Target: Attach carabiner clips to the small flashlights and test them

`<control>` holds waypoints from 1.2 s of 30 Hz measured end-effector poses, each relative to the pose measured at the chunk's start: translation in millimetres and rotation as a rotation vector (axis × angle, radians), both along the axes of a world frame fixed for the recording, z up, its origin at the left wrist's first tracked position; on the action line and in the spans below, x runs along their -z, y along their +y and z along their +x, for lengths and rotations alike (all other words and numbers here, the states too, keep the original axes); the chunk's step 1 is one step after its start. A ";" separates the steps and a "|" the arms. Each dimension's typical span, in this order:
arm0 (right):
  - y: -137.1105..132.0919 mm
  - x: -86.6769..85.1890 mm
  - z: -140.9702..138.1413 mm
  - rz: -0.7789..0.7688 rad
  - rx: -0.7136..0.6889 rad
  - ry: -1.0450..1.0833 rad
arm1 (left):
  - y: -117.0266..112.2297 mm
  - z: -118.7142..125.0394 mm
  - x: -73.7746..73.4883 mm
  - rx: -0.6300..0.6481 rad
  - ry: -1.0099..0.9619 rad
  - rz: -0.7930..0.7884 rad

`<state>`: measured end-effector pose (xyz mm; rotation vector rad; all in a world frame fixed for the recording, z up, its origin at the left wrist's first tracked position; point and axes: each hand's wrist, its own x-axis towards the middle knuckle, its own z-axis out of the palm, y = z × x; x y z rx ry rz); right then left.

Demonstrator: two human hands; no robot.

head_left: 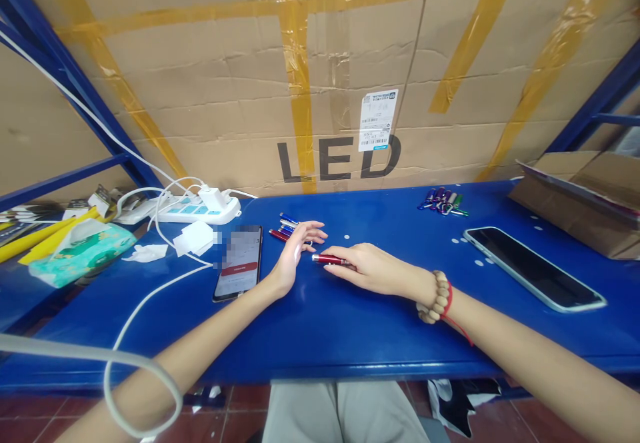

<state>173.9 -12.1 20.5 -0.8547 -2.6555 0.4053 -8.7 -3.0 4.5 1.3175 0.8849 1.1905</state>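
My right hand point(373, 268) is closed on a short red metal tube point(327, 259) with a silver end, low over the blue tabletop. The thumb lies along its near side and the fingers along its far side. To the left, my left hand point(295, 253) stands on edge with its fingers stretched out, palm turned toward the right hand. Nothing shows in its grip. Just behind it lie several similar tubes, including a red tube point(279, 235) and a blue tube point(289, 218), partly hidden by the fingers.
A lit phone point(240, 266) lies left of my left hand. Beyond it are a white power strip point(200, 208), loose white cables and a tissue pack point(83, 253). Farther right are small coloured tubes with clips point(443, 200), a second phone point(535, 270) and an open carton point(575, 196).
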 end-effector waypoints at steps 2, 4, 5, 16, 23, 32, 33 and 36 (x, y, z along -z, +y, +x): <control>-0.7 -1.0 -0.9 -0.005 -0.004 -0.003 | 0.9 -0.5 1.0 0.006 -0.011 0.002; -1.5 -2.3 -1.3 -0.010 0.002 0.003 | 0.5 -0.4 0.9 0.007 -0.015 0.004; -1.9 -2.9 -1.3 -0.014 0.009 0.009 | -0.2 -0.2 0.5 0.005 -0.013 0.006; -1.7 -0.4 0.1 -0.016 -0.008 0.010 | -3.8 1.2 -1.1 -0.008 0.015 0.015; -1.5 -1.0 0.6 0.018 0.018 -0.006 | -4.7 2.2 -1.8 -0.013 0.003 0.018; -0.2 -0.5 0.9 0.001 0.010 -0.013 | -2.5 2.2 -0.3 -0.022 0.007 0.011; 0.3 0.1 1.2 -0.003 0.015 -0.020 | -2.1 1.8 -0.1 -0.021 0.008 0.013; 2.0 1.9 2.3 -0.010 0.022 -0.022 | -0.3 -0.1 0.4 -0.022 0.019 0.020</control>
